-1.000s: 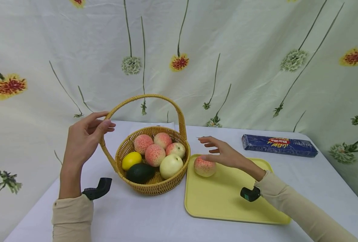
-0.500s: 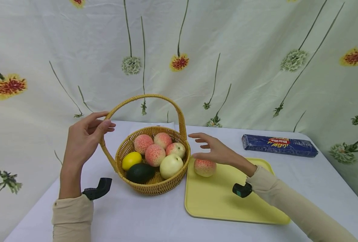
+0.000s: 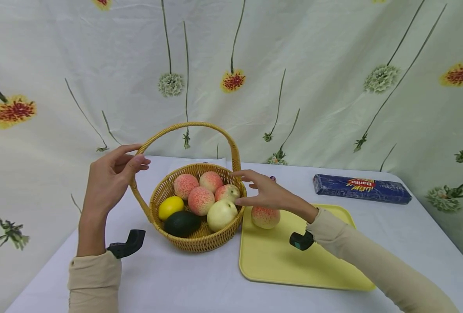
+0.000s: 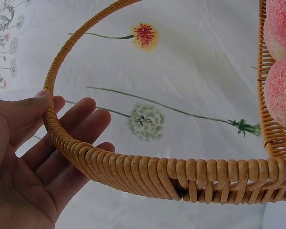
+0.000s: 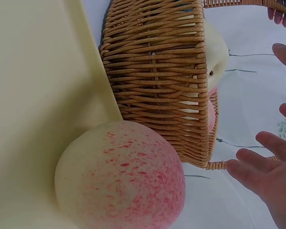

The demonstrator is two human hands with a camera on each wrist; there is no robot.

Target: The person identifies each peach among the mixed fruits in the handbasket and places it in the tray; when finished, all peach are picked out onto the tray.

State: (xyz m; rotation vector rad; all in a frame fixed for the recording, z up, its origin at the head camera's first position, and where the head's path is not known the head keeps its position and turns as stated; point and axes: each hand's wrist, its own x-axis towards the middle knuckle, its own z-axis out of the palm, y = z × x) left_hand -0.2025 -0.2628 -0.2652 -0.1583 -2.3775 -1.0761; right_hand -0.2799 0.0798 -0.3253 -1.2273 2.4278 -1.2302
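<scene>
Now the left hand [image 3: 112,174] holds the handle [image 3: 184,127] of the wicker basket [image 3: 198,241] at its left side; in the left wrist view the thumb lies on top of the handle and the fingers [image 4: 81,121] are behind it, only lightly bent. The right hand [image 3: 268,195] is over the right rim of the basket with the fingers spread and straight, and it holds nothing. Its fingertips are just beside the peach [image 3: 227,192] at the right of the basket, but I cannot tell if they touch it. Inside the basket are also other peaches, a pale apple [image 3: 221,214], a lemon [image 3: 169,207] and an avocado [image 3: 182,223]. One more peach [image 3: 265,217] lies on the yellow tray [image 3: 294,265], near the basket wall. A blue pasta box [image 3: 361,188] lies behind the tray.
</scene>
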